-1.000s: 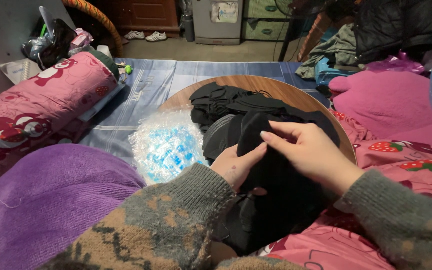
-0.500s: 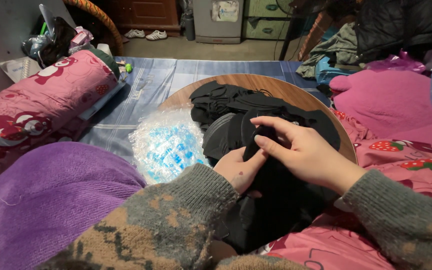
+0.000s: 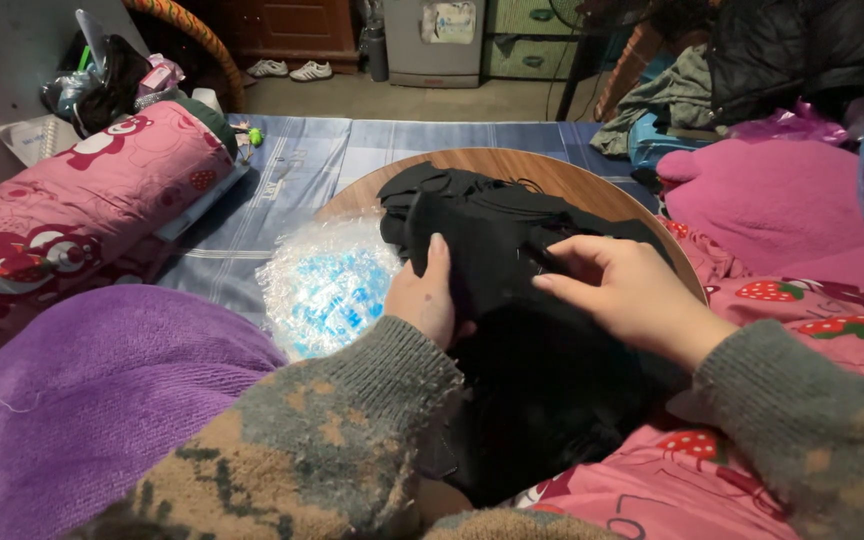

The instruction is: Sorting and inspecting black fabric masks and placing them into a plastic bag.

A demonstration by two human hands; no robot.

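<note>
**Both hands on a heap of black cloth**

Head view: a pile of black garments (image 3: 512, 250) lies heaped on a round wooden tabletop (image 3: 552, 170) and spills toward the person's lap. The left hand (image 3: 427, 295) rests at the pile's left edge, palm against the cloth, its fingers (image 3: 438, 255) held together and pointing away from the body; whether they pinch any fabric cannot be told, since the inner side is hidden. The right hand (image 3: 622, 295) lies on top of the pile further right, fingers curved and slightly apart, the tips pressing into a fold of the cloth rather than closed round it.

Just left of the pile, touching its edge, sits a crinkled clear plastic bag with blue contents (image 3: 327, 285), partly on the tabletop and partly over a blue striped mat (image 3: 352, 150). A pink patterned bolster (image 3: 82, 200) lies along the left, a purple fleece blanket (image 3: 82, 400) covers the near left corner, and pink strawberry-print bedding (image 3: 802, 300) fills the right.

As a judgement, the handling looks to be in its middle: the far part of the pile seems loosely gathered, while the cloth under the hands is bunched and unsorted, with no neat stack in sight.
</note>
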